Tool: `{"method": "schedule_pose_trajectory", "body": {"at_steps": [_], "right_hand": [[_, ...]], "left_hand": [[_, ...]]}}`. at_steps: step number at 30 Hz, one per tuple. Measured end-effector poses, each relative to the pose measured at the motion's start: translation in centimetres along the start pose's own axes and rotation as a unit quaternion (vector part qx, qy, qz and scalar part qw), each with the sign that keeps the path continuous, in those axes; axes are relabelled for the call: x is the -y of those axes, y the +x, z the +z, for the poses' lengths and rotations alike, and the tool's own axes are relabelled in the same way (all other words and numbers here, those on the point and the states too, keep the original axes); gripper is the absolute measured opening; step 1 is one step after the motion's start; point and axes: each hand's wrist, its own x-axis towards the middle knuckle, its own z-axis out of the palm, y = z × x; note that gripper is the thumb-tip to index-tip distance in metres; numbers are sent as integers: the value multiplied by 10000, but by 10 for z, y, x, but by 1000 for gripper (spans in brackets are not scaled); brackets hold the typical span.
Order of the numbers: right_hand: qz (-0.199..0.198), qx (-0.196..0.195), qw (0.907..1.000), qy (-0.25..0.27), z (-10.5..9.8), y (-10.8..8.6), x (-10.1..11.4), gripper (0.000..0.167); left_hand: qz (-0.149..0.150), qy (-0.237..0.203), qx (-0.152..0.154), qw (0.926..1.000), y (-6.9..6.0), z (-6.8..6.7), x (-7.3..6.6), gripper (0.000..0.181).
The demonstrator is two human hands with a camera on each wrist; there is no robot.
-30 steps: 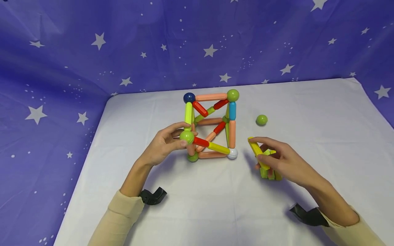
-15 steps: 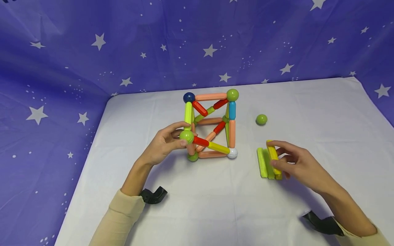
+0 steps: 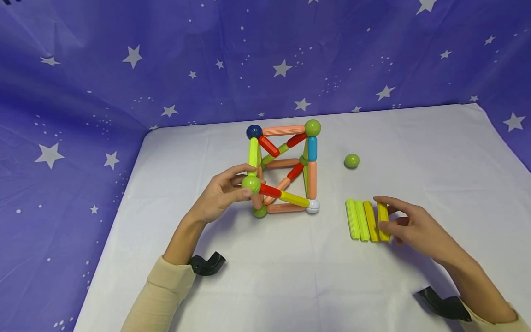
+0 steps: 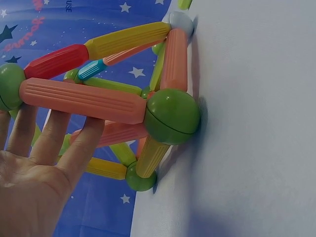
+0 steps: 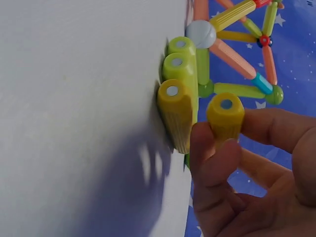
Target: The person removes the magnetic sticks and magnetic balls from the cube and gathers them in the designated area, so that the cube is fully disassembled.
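A cube-like frame of magnetic rods and balls (image 3: 288, 130) stands at the middle of the table. My left hand (image 3: 221, 196) holds its near left upper corner, with thumb and fingers around a green ball (image 3: 251, 184). In the left wrist view, the fingers (image 4: 81, 143) lie by a salmon rod (image 4: 84, 100). My right hand (image 3: 415, 226) pinches a yellow magnetic rod (image 3: 383, 219) between thumb and fingers. The right wrist view shows this yellow rod (image 5: 226, 116) raised off the cloth, beside another yellow rod (image 5: 175, 113). Two lime-green rods (image 3: 356, 220) lie left of that one.
Behind the row of rods lies a loose green ball (image 3: 351, 161). White cloth (image 3: 282, 276) covers the table. A purple curtain with stars (image 3: 232, 55) hangs along the back and left. Each wrist wears a black mount (image 3: 207, 264).
My right hand has moved right and toward me with the yellow rod, from over the lime-green rods to the row's right end. The left hand and the frame have stayed still.
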Motion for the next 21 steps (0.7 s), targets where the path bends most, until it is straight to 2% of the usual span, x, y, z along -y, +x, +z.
{"method": "schedule_pose_trajectory", "body": {"at_steps": [7, 21], "right_hand": [[22, 92, 9991, -415, -1, 6, -5, 54], [0, 151, 9983, -560, 1, 12, -11, 61]], "left_hand": [[21, -62, 17, 10000, 0, 0, 1, 54], [49, -120, 1, 9999, 0, -1, 2, 54]]}}
